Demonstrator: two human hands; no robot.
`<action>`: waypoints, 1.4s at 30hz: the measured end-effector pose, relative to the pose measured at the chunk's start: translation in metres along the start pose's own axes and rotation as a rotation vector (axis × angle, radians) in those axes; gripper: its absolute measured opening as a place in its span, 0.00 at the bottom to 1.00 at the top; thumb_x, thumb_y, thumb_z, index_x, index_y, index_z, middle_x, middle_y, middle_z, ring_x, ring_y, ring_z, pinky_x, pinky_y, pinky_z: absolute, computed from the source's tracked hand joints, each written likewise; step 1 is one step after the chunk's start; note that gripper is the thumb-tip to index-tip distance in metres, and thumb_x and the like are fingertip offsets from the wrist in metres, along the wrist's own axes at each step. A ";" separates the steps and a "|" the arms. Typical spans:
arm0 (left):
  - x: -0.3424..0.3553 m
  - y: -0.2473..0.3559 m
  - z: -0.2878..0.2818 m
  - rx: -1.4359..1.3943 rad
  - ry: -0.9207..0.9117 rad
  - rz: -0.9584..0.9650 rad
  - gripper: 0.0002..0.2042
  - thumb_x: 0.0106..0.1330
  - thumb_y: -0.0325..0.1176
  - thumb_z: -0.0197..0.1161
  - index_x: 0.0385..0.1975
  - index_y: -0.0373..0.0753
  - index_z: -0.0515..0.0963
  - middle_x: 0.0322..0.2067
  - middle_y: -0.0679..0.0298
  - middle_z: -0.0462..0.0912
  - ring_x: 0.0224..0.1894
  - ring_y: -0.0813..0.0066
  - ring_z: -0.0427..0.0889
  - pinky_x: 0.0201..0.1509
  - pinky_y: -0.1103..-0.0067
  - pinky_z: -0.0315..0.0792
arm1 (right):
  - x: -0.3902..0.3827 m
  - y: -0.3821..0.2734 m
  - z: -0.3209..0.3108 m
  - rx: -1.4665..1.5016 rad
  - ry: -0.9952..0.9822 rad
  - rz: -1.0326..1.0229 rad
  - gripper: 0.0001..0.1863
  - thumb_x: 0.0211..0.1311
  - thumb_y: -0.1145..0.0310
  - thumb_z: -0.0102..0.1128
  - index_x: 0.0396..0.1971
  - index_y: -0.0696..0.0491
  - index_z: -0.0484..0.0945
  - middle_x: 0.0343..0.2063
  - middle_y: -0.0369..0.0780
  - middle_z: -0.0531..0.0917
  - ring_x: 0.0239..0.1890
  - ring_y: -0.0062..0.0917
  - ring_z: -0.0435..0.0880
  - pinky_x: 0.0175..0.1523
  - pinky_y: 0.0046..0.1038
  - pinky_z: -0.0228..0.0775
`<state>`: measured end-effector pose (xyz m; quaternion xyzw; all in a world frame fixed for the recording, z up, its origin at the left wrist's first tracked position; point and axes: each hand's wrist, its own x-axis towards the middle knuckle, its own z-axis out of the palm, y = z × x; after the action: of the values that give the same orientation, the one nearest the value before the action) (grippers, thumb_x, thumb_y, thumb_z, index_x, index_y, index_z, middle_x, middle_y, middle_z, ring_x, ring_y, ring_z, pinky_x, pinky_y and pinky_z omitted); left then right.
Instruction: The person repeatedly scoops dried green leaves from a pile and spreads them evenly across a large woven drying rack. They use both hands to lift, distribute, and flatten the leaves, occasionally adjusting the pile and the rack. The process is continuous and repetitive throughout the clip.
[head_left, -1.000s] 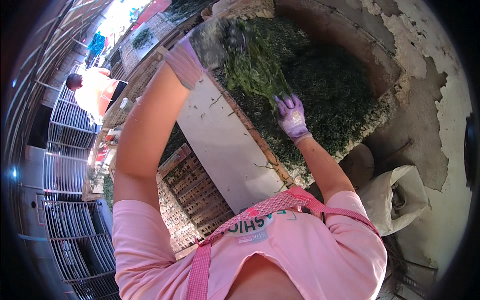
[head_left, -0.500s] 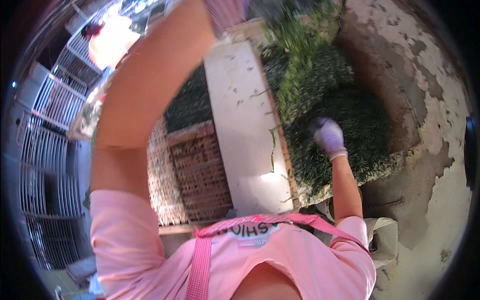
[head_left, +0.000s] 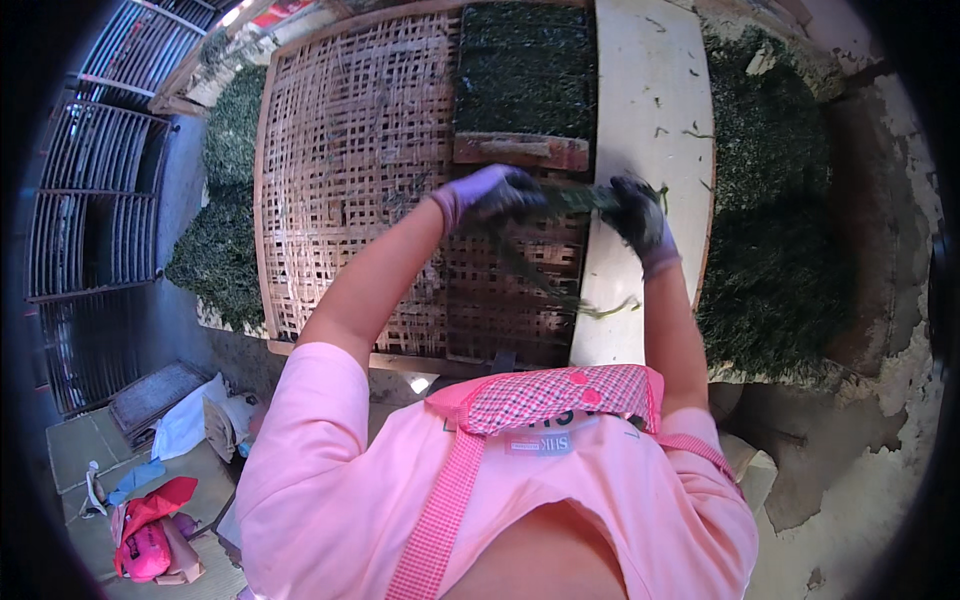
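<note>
My left hand, in a purple glove with dark fingers, grips a clump of dark green strands above a woven lattice mat. My right hand, in a similar glove, is closed on the same clump over the white board. Loose strands hang below the hands. A rectangular bed of packed green shreds lies beyond them, with a wooden bar along its near edge.
Heaped greens lie right of the board beside a crumbling wall; more greens lie left of the mat. Metal racks stand at far left. Bags and cloths lie on a surface at lower left.
The view has swung toward the mat. My hands have left the right-hand pile and come close together over mat and board with greens between them. The other person is out of view.
</note>
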<state>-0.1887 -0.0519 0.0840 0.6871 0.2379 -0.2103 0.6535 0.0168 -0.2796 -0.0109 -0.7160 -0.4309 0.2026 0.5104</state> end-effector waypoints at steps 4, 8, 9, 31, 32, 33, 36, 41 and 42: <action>0.074 -0.119 -0.059 -0.187 0.196 0.033 0.19 0.64 0.40 0.61 0.49 0.34 0.75 0.32 0.65 0.78 0.32 0.74 0.74 0.39 0.76 0.72 | 0.031 -0.067 -0.002 0.262 0.007 0.773 0.23 0.58 0.51 0.62 0.42 0.56 0.81 0.30 0.40 0.85 0.26 0.30 0.83 0.33 0.30 0.75; 0.088 -0.304 -0.167 -1.430 -0.428 0.074 0.22 0.62 0.40 0.65 0.51 0.31 0.74 0.38 0.63 0.81 0.37 0.72 0.77 0.46 0.75 0.71 | 0.076 -0.108 0.072 -0.169 -0.074 0.299 0.21 0.53 0.54 0.67 0.40 0.55 0.83 0.34 0.45 0.86 0.35 0.32 0.84 0.44 0.31 0.74; 0.120 -0.259 -0.127 -1.034 -0.327 0.160 0.21 0.62 0.40 0.64 0.50 0.32 0.75 0.36 0.64 0.81 0.37 0.71 0.77 0.45 0.75 0.72 | 0.061 -0.072 0.079 -0.070 -0.006 0.230 0.19 0.53 0.57 0.67 0.40 0.55 0.83 0.34 0.46 0.86 0.36 0.32 0.84 0.45 0.31 0.74; 0.092 -0.105 0.030 1.042 1.029 0.450 0.11 0.58 0.42 0.63 0.37 0.45 0.80 0.30 0.58 0.82 0.31 0.57 0.80 0.36 0.66 0.74 | 0.104 0.088 -0.158 -0.335 0.950 0.113 0.16 0.64 0.59 0.56 0.48 0.51 0.79 0.40 0.47 0.84 0.41 0.34 0.85 0.49 0.31 0.74; 0.101 -0.099 0.028 1.048 0.998 0.520 0.11 0.58 0.42 0.62 0.36 0.45 0.80 0.30 0.58 0.82 0.32 0.57 0.80 0.36 0.66 0.74 | 0.108 0.172 -0.200 -0.038 0.998 0.260 0.17 0.63 0.61 0.57 0.49 0.51 0.79 0.40 0.48 0.84 0.42 0.35 0.85 0.49 0.32 0.74; 0.101 -0.102 0.027 1.066 1.006 0.530 0.11 0.58 0.41 0.62 0.36 0.45 0.80 0.30 0.58 0.82 0.32 0.57 0.80 0.36 0.66 0.74 | 0.121 0.202 -0.198 -0.097 0.950 0.364 0.18 0.61 0.63 0.58 0.49 0.52 0.79 0.41 0.48 0.84 0.42 0.36 0.84 0.49 0.32 0.74; 0.098 -0.095 0.025 1.074 1.021 0.531 0.10 0.59 0.40 0.61 0.36 0.43 0.80 0.31 0.57 0.82 0.32 0.56 0.80 0.36 0.65 0.74 | 0.137 0.232 -0.193 -0.308 0.801 0.455 0.19 0.53 0.71 0.56 0.48 0.53 0.80 0.40 0.48 0.84 0.43 0.41 0.83 0.49 0.33 0.74; 0.085 -0.101 0.031 1.116 0.969 0.440 0.09 0.60 0.38 0.60 0.36 0.42 0.80 0.31 0.57 0.82 0.32 0.56 0.80 0.37 0.65 0.74 | 0.011 0.239 -0.164 0.023 0.835 0.405 0.23 0.51 0.65 0.65 0.50 0.54 0.78 0.44 0.49 0.83 0.47 0.43 0.81 0.53 0.34 0.72; 0.088 -0.100 0.030 1.129 0.980 0.458 0.09 0.60 0.38 0.60 0.35 0.42 0.80 0.30 0.57 0.81 0.32 0.56 0.80 0.37 0.65 0.74 | 0.002 0.237 -0.159 -0.253 0.836 0.431 0.26 0.50 0.63 0.66 0.51 0.54 0.77 0.47 0.51 0.80 0.50 0.45 0.79 0.55 0.36 0.71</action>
<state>-0.1778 -0.0736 -0.0508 0.9621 0.2084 0.1681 0.0524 0.2312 -0.3917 -0.1618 -0.8655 -0.0521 -0.0552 0.4951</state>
